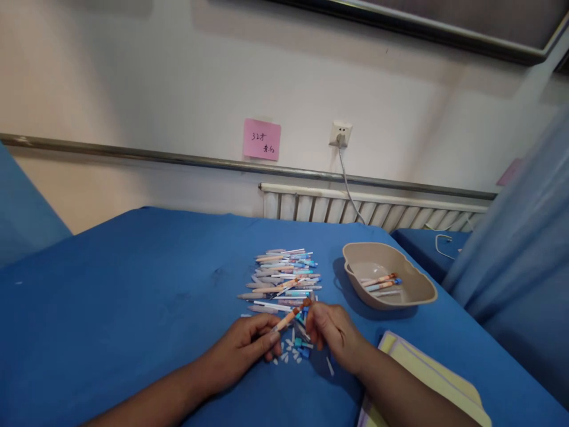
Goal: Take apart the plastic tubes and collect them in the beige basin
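Note:
My left hand (255, 339) is closed around the lower part of an orange and white pen (288, 319), which tilts up to the right. At its brown upper end is my right hand (333, 332), fingers curled together; what they pinch, if anything, is hidden. Just beyond both hands lies a pile of pens and pen parts (275, 273), mostly pointing left, in grey, orange, white and blue. Below the held pen are scattered small white tips (288, 356) and a few blue and teal pieces (303, 344). A thin white stick (330, 366) lies under my right hand.
A beige basin (420, 287) with several pens inside stands to the right on the blue-covered table (111, 308). Folded yellow cloth (435, 373) lies under my right forearm. Behind are a radiator (306, 204) and a plugged-in cable (347, 178); a blue curtain (515, 237) hangs right.

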A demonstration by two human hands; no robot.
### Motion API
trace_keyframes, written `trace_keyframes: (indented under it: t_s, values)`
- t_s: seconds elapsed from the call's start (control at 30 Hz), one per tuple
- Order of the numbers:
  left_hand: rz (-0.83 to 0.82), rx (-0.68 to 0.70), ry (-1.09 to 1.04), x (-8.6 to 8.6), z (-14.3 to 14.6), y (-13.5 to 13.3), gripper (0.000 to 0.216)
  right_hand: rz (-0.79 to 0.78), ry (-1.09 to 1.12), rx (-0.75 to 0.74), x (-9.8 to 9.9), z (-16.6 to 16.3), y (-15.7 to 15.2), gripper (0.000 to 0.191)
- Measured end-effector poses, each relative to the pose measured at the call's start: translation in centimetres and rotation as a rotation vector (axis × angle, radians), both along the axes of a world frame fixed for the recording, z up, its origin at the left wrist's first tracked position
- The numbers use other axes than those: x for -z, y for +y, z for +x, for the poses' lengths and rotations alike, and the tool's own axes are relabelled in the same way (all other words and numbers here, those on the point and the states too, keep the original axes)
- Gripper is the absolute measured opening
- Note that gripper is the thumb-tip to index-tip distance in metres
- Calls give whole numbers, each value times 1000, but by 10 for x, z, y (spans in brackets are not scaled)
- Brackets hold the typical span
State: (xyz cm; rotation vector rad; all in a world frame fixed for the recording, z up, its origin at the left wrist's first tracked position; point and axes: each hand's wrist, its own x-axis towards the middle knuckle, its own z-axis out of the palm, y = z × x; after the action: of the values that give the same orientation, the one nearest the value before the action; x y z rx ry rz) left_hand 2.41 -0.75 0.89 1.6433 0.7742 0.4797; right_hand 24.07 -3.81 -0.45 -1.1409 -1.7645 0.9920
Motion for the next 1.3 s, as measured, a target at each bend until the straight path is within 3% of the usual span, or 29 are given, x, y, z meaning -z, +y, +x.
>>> trace_keyframes:
  t_s: [0.17, 0.3, 0.47, 0.67, 0.93, 1.17, 1.3]
  values:
    - [102, -152, -14, -14, 8, 8, 25, 125, -175, -15, -6, -3, 5, 51]
    - [192, -185, -31, -35, 34, 24, 23, 213, -366, -73, -13, -3, 9, 42]
    - [524, -119, 109, -69, 96, 46, 24, 273, -576, -76, -19, -1, 11, 43]
    - [681, -12, 200, -90, 185, 69, 25, 338, -685, -63, -18, 0, 17, 47]
    - [807, 47, 397, -73, 264, 97, 19, 284, -653, -92, -27, 1, 14, 38]
    - [827, 80, 671, -36, 288, 101, 17, 253, -524, -129, -20, 2, 19, 35]
    - [791, 128, 819, -25, 294, 103, 24, 258, -502, -137, -12, -1, 26, 36]
